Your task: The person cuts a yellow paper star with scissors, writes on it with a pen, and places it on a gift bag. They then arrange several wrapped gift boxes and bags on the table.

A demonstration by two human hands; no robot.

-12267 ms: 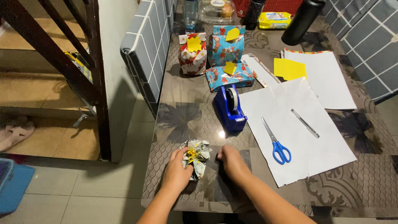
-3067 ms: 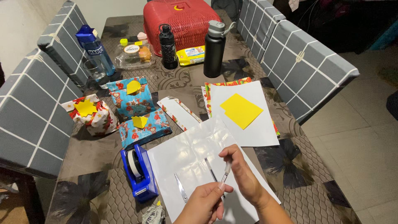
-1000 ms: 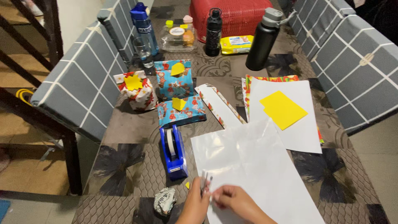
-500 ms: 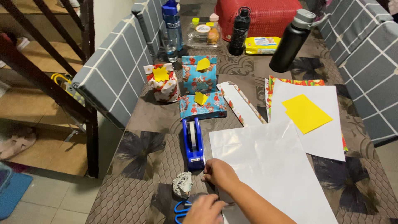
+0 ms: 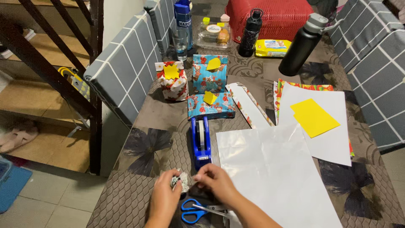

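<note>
Both hands, left hand (image 5: 163, 198) and right hand (image 5: 214, 181), pinch a crumpled paper-wrapped bundle (image 5: 176, 180); likely light, soft, best gripped around its sides.

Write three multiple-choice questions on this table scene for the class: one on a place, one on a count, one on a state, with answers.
1. Where do the blue-handled scissors lie?
A. at the near table edge, between the two forearms
B. on the yellow paper
C. beside the red basket

2. How many wrapped parcels with yellow tags stand or lie beyond the tape dispenser?
A. one
B. three
C. five

3. What is the left hand doing?
A. lying flat on white paper
B. gripping a bottle
C. touching a small crumpled ball of paper

Answers: 1 A, the scissors lie below both hands; 2 B, one red-white, two blue; 3 C, its fingers meet the ball.
</note>
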